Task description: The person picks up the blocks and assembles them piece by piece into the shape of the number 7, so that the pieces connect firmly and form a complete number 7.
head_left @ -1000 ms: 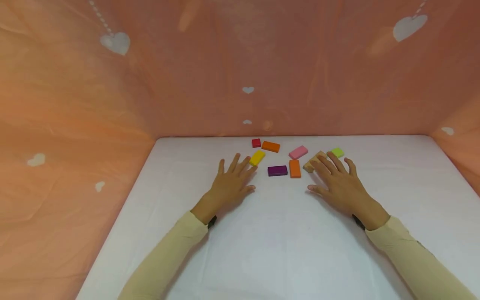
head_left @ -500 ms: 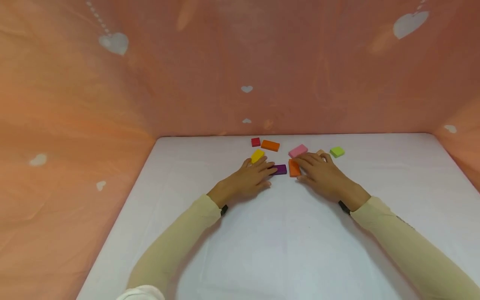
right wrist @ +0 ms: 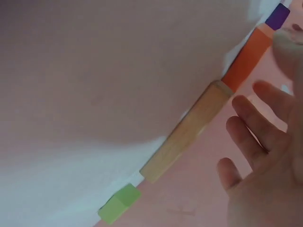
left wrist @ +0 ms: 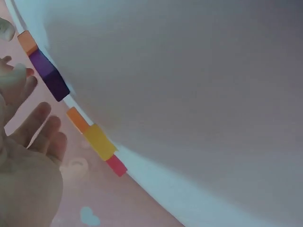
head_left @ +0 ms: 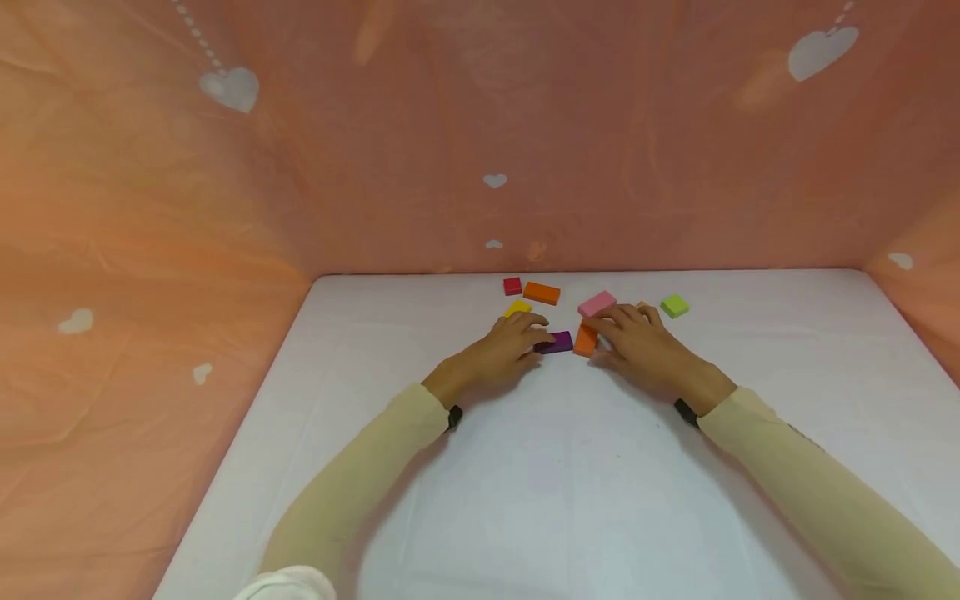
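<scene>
In the head view my left hand is at the left end of a flat purple block, a finger over its top and the thumb low beside it. My right hand has finger and thumb at the two ends of an orange block, which stands at a slant close to the purple one. The right wrist view shows the thumb against the orange block, the other fingers loosely bent beside a wooden block. Under the right fingers that wooden block is mostly hidden from the head view.
Farther back lie a red block, a second orange block and a pink block. A yellow block is partly behind the left hand. A green block lies right. Orange cloth hangs behind the white table.
Both hands have come inward, the left to the purple block and the right to the near orange block. That orange block has turned to a slant, and the purple one has tilted slightly.
</scene>
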`<state>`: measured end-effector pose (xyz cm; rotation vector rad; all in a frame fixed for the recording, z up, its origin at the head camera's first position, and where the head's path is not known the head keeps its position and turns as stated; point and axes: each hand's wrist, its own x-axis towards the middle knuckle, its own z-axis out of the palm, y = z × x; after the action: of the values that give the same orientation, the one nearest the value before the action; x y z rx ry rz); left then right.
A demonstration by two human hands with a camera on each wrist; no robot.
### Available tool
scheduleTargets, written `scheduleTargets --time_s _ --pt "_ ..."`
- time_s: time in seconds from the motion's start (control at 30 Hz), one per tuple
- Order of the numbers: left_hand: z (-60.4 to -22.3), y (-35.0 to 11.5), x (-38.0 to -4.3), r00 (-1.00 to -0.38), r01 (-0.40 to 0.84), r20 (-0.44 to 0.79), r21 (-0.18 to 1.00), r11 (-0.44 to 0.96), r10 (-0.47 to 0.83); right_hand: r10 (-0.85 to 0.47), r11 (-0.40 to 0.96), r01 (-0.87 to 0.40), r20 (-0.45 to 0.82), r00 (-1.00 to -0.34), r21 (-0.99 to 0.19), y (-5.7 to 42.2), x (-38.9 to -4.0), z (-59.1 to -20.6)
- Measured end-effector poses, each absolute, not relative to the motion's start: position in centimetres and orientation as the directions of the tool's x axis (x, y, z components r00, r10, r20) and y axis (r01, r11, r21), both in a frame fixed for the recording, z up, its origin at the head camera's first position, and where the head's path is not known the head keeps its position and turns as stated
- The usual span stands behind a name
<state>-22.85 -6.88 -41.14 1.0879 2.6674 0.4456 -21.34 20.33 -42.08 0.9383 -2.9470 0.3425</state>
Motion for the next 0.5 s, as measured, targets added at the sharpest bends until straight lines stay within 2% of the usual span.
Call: scheduleTargets --time_s 0.27,0.5 --pt "-41.0 -5.4 -24.1 -0.702 0.561 -0.19 0.446 0.697 0.686 -0.554 0.813 -0.553 0.053 -0.831 -0.183 19.7 -22.0 -42.2" --pt "-41.3 -4.7 -24.8 -0.71 0.505 -0.228 0.495 0.707 0.666 -0.562 0.814 -0.559 0.031 -0.827 -0.155 19.4 -21.9 -42.2"
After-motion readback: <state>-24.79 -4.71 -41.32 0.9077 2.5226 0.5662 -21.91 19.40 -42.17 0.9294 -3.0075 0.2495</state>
